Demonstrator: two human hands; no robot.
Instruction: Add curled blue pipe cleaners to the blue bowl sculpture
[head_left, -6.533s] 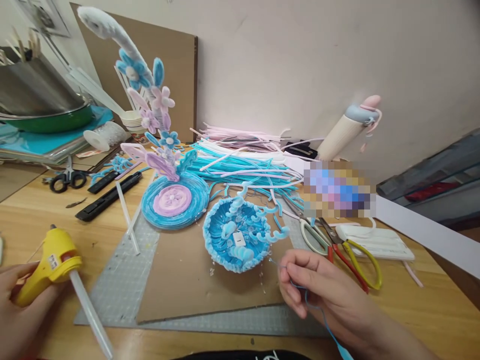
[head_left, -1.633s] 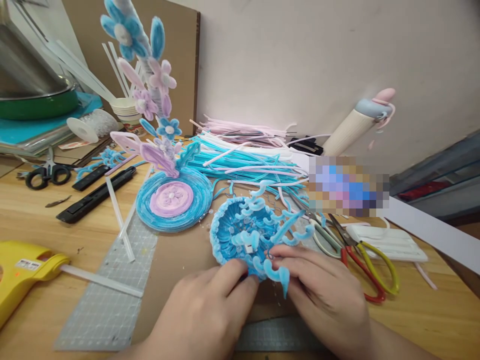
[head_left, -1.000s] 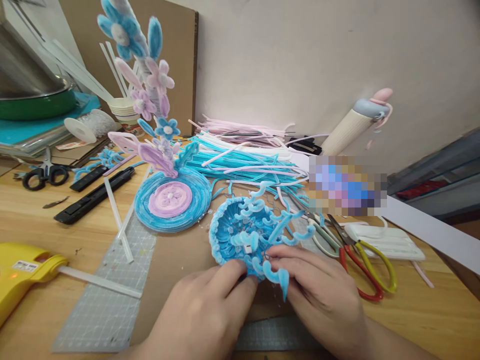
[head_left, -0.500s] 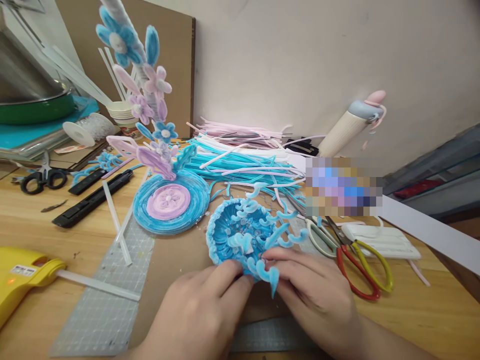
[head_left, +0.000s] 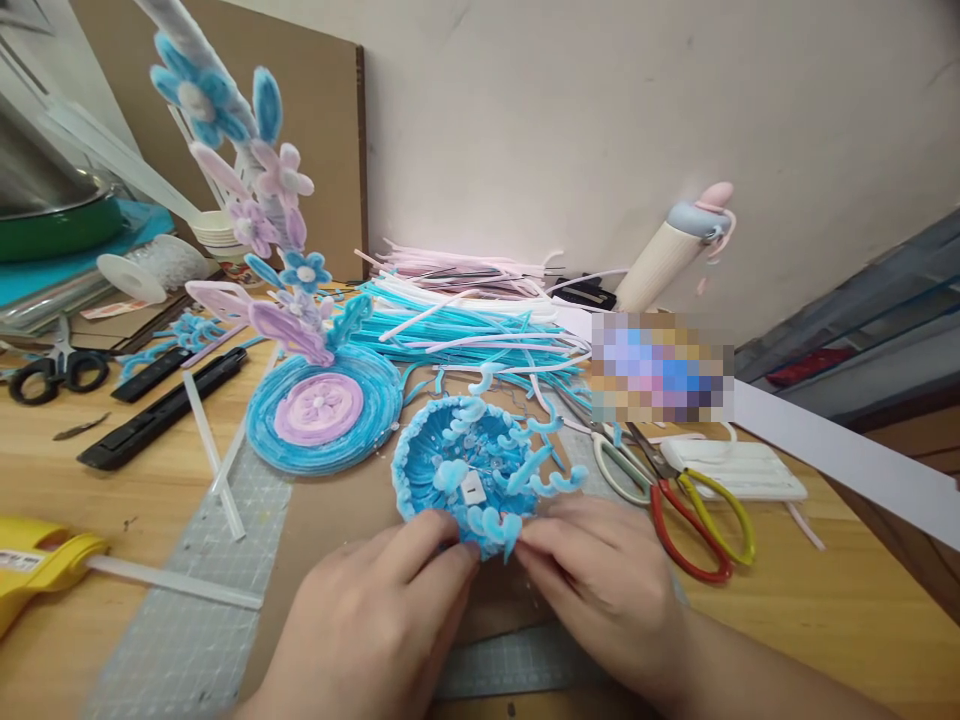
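Note:
A bowl-shaped blue pipe-cleaner piece (head_left: 424, 455) rests on the cardboard, its open side up. Several curled light-blue pipe cleaners (head_left: 559, 482) stick up and out of it, and small clear beads lie inside. A white label (head_left: 472, 488) shows near its middle. My left hand (head_left: 375, 600) is closed on the front left rim, thumb and index finger at the edge. At the front right rim, my right hand (head_left: 607, 590) has its fingertips pinched together beside the tip of a curl. What lies between those fingertips is hidden.
A yellow glue gun (head_left: 37, 570) lies at left. Behind stands a blue round base (head_left: 375, 410) with a flowered stem (head_left: 274, 205). A pile of pipe cleaners (head_left: 465, 325) is at the back. Red-and-yellow-handled scissors (head_left: 690, 530) and a white mask (head_left: 750, 470) lie at right.
The glue gun left my left hand and now lies at left. My left hand moved onto the bowl's rim. My right fingertips shifted toward the front curl, which now bends more inward.

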